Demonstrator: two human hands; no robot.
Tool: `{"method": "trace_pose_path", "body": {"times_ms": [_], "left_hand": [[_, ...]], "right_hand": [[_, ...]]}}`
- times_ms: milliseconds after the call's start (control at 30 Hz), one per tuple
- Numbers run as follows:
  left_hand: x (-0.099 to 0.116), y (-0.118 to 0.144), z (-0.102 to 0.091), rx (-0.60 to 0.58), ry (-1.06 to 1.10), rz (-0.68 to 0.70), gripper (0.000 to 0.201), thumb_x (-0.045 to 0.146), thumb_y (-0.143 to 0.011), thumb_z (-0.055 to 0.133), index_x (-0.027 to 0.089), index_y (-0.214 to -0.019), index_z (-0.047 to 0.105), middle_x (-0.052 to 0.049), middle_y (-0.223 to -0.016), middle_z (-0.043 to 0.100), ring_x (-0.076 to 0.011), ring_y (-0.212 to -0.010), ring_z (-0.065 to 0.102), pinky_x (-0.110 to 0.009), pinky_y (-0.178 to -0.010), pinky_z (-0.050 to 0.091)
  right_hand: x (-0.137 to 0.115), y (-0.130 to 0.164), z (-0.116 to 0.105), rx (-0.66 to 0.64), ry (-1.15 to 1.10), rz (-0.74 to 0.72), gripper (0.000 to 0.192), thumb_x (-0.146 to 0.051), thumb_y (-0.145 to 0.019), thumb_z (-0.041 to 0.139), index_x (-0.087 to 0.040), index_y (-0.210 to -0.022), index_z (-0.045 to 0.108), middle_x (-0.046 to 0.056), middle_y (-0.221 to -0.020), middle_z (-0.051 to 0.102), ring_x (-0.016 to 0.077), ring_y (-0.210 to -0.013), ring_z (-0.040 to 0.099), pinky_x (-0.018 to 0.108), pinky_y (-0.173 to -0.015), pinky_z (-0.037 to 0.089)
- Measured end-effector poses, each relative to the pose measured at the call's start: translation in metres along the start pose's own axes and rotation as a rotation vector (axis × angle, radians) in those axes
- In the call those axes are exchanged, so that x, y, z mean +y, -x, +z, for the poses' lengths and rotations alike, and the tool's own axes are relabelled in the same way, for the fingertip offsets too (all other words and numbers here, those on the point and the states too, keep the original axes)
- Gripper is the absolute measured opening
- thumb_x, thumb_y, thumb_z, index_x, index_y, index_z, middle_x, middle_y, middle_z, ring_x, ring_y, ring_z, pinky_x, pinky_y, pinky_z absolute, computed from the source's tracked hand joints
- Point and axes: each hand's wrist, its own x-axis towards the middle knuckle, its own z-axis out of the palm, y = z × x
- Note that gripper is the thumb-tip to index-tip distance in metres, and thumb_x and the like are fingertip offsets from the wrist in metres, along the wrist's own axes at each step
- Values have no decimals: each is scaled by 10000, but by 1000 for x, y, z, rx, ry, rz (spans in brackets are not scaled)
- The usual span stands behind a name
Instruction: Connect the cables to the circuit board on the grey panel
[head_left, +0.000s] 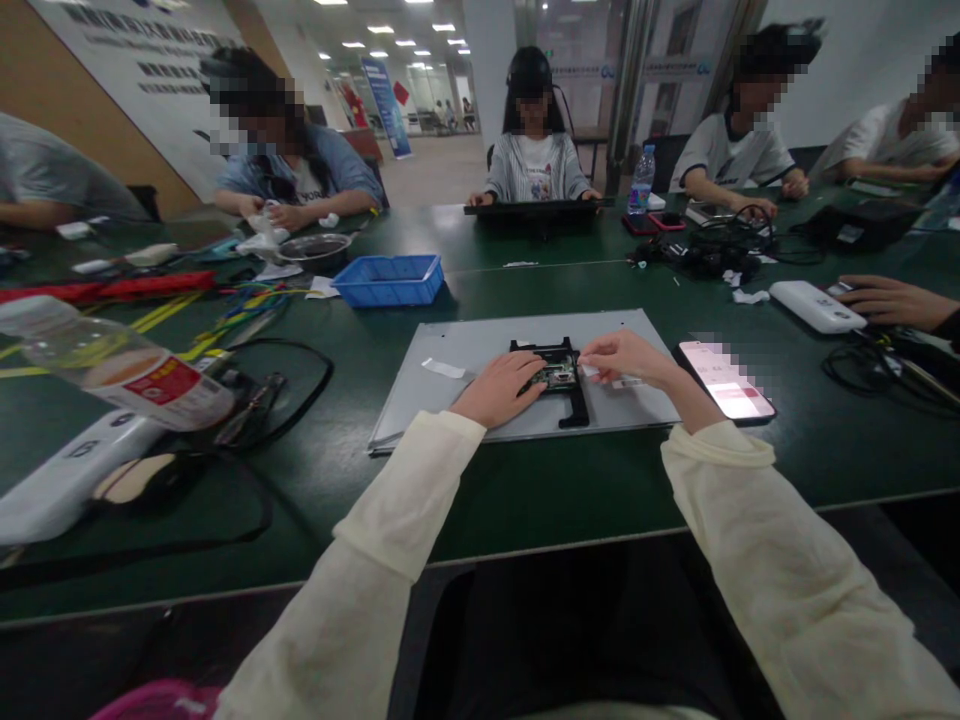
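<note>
The circuit board (556, 375) sits in a black bracket (564, 380) on the grey panel (525, 370), which lies flat on the green tabletop (525, 490) in front of me. My left hand (499, 388) rests on the board's left edge, fingers curled together against it. My right hand (626, 357) pinches something small just beside the board; what, I cannot tell. The board looks seated, though I see no fastening finished. A phone (726, 380) lies near my right wrist.
</note>
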Motion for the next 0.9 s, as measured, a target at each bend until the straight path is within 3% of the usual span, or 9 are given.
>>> {"method": "trace_pose_path", "body": {"times_ms": [233,500,733,900], "left_hand": [[1,0,-1,-15,4,-12,453,409,-967,315,163,-1314,472,-93,-1333,514,-229,-1243,453,-405,-1064,349],[1,-1,-1,-7,-27,-7,439,395,-968,321,163,-1301,488,-104,-1327,519,-231,-1245,449,-408,-1058,340],[12,-2,-5,33,-50,19,425,381,-964,333,170,-1299,488,-104,-1335,511,-244,-1264,424,-427,-1058,310],[27,-6,-4,43,-51,69,417,368,-961,347,180,-1313,470,-102,-1351,497,-239,-1280,404,-429,-1073,282]], "right_hand": [[4,1,-1,-37,-77,63,170,-164,-747,679,-185,-909,727,40,-837,687,102,-722,650,206,-717,560],[4,-1,-5,-55,-35,77,329,-232,-760,699,-197,-1084,655,56,-850,698,106,-685,637,213,-640,540],[3,0,0,-72,57,36,229,-302,-704,738,-159,-859,649,46,-767,687,87,-600,591,192,-530,453],[8,-3,-4,-19,94,-18,257,-377,-704,713,-162,-844,697,38,-756,678,93,-609,567,200,-511,404]]}}
